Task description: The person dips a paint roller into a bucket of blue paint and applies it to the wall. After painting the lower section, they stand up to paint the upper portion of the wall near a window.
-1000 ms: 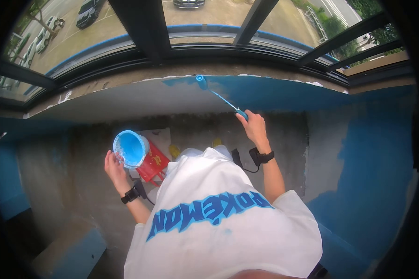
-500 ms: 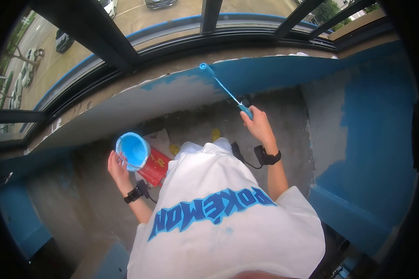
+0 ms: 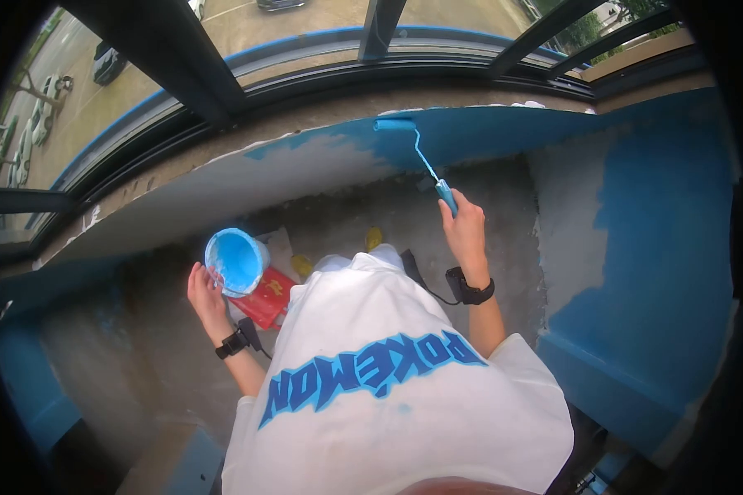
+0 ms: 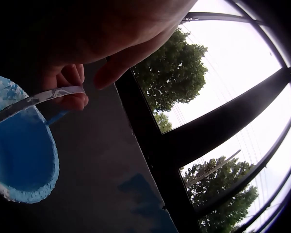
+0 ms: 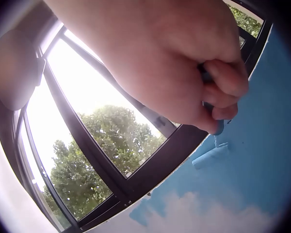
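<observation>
In the head view the right hand (image 3: 467, 234) grips the handle of a small paint roller (image 3: 396, 124), whose blue sleeve lies against the wall's upper edge, on blue paint. The right wrist view has the fingers of the right hand (image 5: 184, 73) curled round the handle, the roller (image 5: 211, 158) beyond them. At the left, a bucket (image 3: 260, 262) with blue paint inside hangs tilted by the left hand (image 3: 210, 302). Seen from the left wrist, curled fingers of the left hand (image 4: 111, 43) hold the handle strap of the bucket (image 4: 52, 167).
Dark window frames (image 3: 305, 85) run above the wall, which is grey on the left and blue on the right. A red object (image 3: 268, 301) is beneath the bucket. Yellow-clad feet (image 3: 374, 238) stand on the grey floor. More blue paint covers the right side wall (image 3: 660, 247).
The head view has shifted and turned. The roller has moved a little right along the wall's top, and its sleeve now appears sideways. Both hands keep their holds.
</observation>
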Tool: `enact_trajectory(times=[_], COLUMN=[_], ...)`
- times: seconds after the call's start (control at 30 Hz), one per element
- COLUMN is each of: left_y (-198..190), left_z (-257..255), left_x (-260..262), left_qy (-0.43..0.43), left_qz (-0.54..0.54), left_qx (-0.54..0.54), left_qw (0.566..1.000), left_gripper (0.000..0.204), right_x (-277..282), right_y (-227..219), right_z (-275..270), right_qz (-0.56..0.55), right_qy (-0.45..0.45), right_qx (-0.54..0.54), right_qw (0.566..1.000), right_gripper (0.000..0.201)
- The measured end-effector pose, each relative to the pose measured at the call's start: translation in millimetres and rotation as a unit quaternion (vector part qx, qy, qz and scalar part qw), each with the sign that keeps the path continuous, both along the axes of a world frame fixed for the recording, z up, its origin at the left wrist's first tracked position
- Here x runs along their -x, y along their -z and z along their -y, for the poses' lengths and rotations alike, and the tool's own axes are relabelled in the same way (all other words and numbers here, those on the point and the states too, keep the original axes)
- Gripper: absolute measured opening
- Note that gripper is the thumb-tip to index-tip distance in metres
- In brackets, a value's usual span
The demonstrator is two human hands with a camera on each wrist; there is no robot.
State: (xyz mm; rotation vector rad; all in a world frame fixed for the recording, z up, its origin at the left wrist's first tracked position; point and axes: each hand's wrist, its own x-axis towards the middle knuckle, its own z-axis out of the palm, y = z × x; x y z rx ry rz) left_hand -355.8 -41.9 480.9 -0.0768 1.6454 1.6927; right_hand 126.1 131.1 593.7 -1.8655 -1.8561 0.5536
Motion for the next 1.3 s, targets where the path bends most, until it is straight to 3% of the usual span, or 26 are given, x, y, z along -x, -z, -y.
enact_trajectory(times=[0.27,0.5,0.57,0.67,0.8,0.9,1.07,1.17,1.3], left_y=[10,2,4,0,-6,9,-2,-1,-4], left_z=[8,4,5,3,-1,5,8,11,17], left_x=[6,11,12,11,6,11,-5,-3,3], left_qy=[-0.007,-0.008,-0.004,-0.005,-0.011,0.006,-0.012,-0.016,-0.029], left_qz=[-0.026,-0.031,-0.025,-0.017,-0.012,-0.007,-0.007,-0.01,-0.01], left_qx=[0.013,0.017,0.013,0.004,-0.008,-0.019,-0.017,-0.021,-0.021], left_qw=[1.0,0.999,1.0,1.0,1.0,1.0,1.0,1.0,0.999], left_gripper=[0.035,0.036,0.035,0.035,0.035,0.039,0.035,0.035,0.036], right_x=[18,0,2,14,24,9,1,11,44], right_y=[77,14,17,60,72,55,11,66,86], right_z=[-7,2,1,-3,-13,-6,-5,-15,-25], right_qz=[-0.005,-0.016,-0.036,-0.052,-0.064,-0.068,-0.087,-0.091,-0.08], right_qy=[-0.021,0.015,0.02,-0.008,-0.034,-0.018,0.013,-0.032,-0.061], right_qx=[-0.008,-0.011,-0.012,-0.002,0.002,0.009,0.018,0.021,0.029], right_qw=[1.0,1.0,0.999,0.999,0.997,0.998,0.996,0.995,0.994], right_gripper=[0.017,0.017,0.015,0.015,0.015,0.016,0.02,0.022,0.025])
